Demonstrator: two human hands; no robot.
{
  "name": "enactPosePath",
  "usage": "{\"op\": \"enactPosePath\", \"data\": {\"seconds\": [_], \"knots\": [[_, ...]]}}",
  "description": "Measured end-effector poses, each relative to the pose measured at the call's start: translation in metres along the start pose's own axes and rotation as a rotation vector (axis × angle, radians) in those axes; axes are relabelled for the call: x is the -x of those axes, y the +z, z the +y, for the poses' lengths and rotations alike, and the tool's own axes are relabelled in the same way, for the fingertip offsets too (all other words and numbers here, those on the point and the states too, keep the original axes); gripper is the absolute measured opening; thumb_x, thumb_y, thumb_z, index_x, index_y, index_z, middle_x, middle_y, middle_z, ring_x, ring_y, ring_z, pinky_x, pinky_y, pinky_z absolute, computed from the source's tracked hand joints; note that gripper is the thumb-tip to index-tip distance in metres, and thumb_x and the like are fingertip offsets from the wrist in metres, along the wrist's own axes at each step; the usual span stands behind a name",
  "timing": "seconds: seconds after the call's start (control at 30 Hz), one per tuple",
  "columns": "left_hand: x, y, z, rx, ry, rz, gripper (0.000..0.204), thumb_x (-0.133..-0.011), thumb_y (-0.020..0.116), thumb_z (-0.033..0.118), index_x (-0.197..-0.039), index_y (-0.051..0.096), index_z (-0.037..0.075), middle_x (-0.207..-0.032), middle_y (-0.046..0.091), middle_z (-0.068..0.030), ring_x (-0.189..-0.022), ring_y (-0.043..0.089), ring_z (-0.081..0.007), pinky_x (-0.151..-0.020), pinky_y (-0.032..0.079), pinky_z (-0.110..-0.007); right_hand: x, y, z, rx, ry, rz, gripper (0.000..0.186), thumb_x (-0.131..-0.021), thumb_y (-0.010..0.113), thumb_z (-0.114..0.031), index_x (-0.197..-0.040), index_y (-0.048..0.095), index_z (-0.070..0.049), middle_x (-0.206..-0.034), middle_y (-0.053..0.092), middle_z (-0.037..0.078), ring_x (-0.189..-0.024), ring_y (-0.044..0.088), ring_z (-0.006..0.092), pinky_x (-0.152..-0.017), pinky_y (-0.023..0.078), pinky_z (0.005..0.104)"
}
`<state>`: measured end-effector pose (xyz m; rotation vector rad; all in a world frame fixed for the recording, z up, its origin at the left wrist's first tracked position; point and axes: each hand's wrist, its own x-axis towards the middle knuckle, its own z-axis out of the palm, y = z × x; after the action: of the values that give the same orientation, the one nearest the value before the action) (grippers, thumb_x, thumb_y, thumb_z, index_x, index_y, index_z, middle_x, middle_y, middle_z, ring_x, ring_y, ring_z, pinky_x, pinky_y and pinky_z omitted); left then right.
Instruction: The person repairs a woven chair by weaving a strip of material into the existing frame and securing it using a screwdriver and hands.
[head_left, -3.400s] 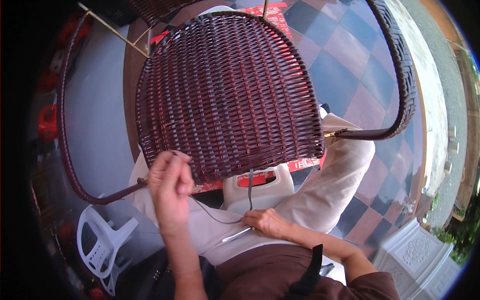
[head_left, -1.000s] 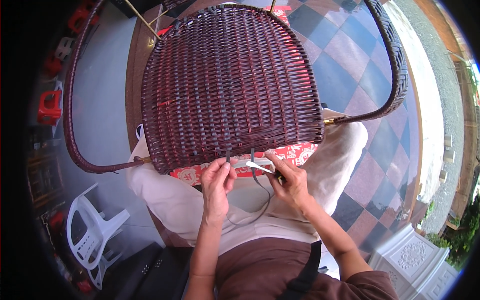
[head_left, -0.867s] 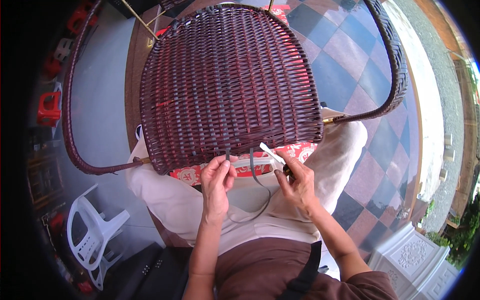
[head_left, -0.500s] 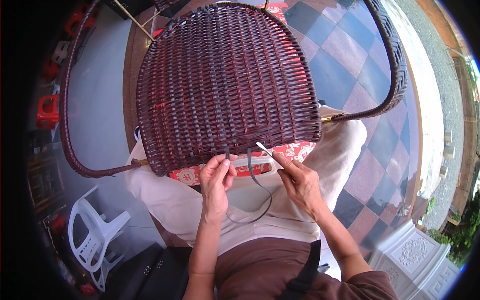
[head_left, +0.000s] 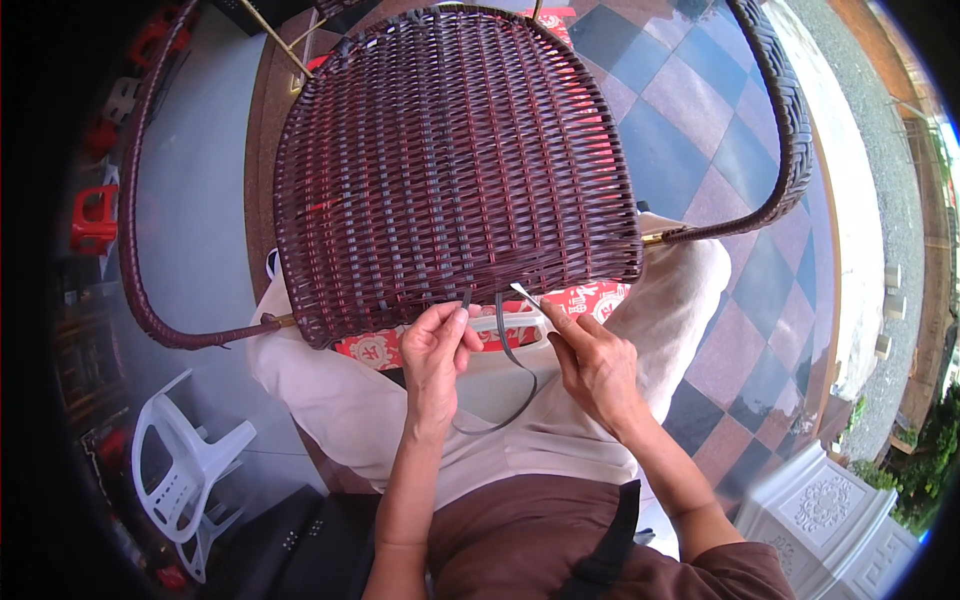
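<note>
A dark reddish-brown woven seat [head_left: 450, 170] with braided arms [head_left: 785, 140] lies across my knees [head_left: 690, 270]. My left hand [head_left: 435, 350] pinches a flat dark grey strip [head_left: 466, 298] just below the front edge. A loop of the grey strip [head_left: 516, 365] hangs between my hands. My right hand [head_left: 590, 365] grips a pale flat-bladed tool [head_left: 523, 293], its tip at the weave along that edge; its handle is mostly hidden by my fingers. A white plastic piece [head_left: 540, 345] and red printed material [head_left: 370, 350] show beneath.
A white plastic chair [head_left: 175, 465] stands at lower left, above black padded furniture [head_left: 300, 540]. Red stools [head_left: 92, 220] line the left side. A carved pale pedestal [head_left: 820, 505] is at lower right, beside a checkered tiled floor [head_left: 740, 340] and a gravel strip [head_left: 880, 180].
My left hand has moved from the left edge to the middle. My right hand has risen from my lap with the tool, whose tip has lately shifted slightly toward the weave.
</note>
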<state>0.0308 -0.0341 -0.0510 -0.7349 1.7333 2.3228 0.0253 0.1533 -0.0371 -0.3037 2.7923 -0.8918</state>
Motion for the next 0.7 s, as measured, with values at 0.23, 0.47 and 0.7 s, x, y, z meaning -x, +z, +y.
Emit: {"op": "enactPosePath", "data": {"seconds": [0.23, 0.47, 0.7], "knots": [[-0.005, 0.01, 0.006, 0.004, 0.019, 0.015, 0.015, -0.091, 0.055, 0.012, -0.095, 0.062, -0.001, -0.063, 0.058, -0.0021, -0.048, 0.042, -0.0022, -0.042, 0.028, -0.015, 0.004, 0.018, 0.017, -0.077, -0.083, 0.139, 0.044, -0.082, 0.062, -0.012, -0.125, 0.054, -0.02, -0.065, 0.049, 0.006, -0.048, 0.053, 0.0247, -0.043, 0.04, 0.0364], [-0.006, 0.011, 0.003, -0.016, 0.0, 0.041, 0.016, -0.091, 0.055, 0.012, -0.095, 0.061, -0.001, -0.062, 0.056, -0.0028, -0.045, 0.039, -0.0027, -0.041, 0.027, -0.015, 0.004, 0.021, 0.021, -0.126, -0.096, 0.157, 0.046, -0.08, 0.063, -0.01, -0.124, 0.055, -0.019, -0.065, 0.049, 0.006, -0.048, 0.052, 0.0239, -0.043, 0.039, 0.0362], [-0.008, 0.011, -0.002, -0.002, -0.001, 0.05, 0.016, -0.09, 0.057, 0.014, -0.092, 0.061, -0.001, -0.061, 0.056, -0.0022, -0.043, 0.037, -0.0022, -0.04, 0.026, -0.015, 0.005, 0.033, 0.03, -0.195, -0.127, 0.212, 0.046, -0.079, 0.064, -0.007, -0.123, 0.056, -0.018, -0.065, 0.049, 0.005, -0.048, 0.051, 0.0228, -0.044, 0.04, 0.0358]]}}
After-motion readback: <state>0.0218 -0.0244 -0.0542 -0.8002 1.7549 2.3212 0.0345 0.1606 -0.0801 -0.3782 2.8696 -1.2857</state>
